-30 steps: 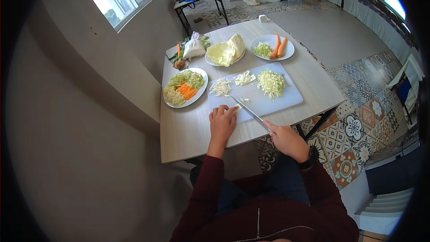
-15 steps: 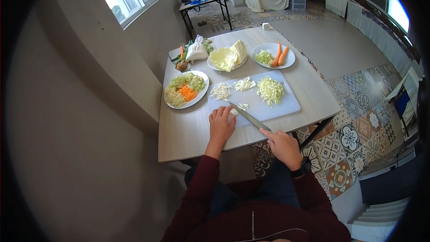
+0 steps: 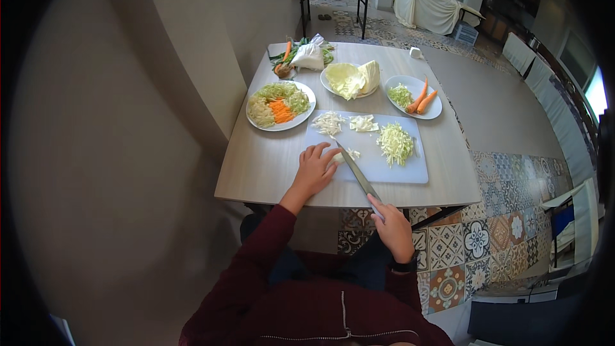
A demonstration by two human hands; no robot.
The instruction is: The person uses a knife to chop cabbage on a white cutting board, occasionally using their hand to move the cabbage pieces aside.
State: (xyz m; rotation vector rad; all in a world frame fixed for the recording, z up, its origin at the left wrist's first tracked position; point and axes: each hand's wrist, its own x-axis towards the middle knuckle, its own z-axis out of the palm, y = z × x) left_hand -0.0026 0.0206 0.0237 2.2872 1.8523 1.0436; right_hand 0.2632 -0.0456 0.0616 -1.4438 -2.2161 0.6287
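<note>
My right hand [image 3: 392, 229] grips the handle of a long kitchen knife [image 3: 360, 176], its blade slanting across the front of the white cutting board [image 3: 403, 176], tip pointing away from me. Fingers bent, my left hand [image 3: 314, 172] presses a pale piece of cabbage [image 3: 337, 157] to the board just left of the blade. A few small cut bits [image 3: 353, 153] lie right of the blade. Farther back on the board are a pile of white shreds [image 3: 328, 123], some flat pale pieces [image 3: 364, 123] and a larger heap of yellow-green shredded cabbage [image 3: 396, 143].
A plate of shredded vegetables with orange carrot strips [image 3: 280, 111] stands left. Behind the board are a plate of cabbage leaves [image 3: 346, 81] and a plate with carrots [image 3: 419, 97]. A white plastic bag [image 3: 309, 56] lies by greens at the far left corner.
The whole view has shifted and turned, so the table now looks straighter. The knife blade shows its flat side more. Both hands keep their holds.
</note>
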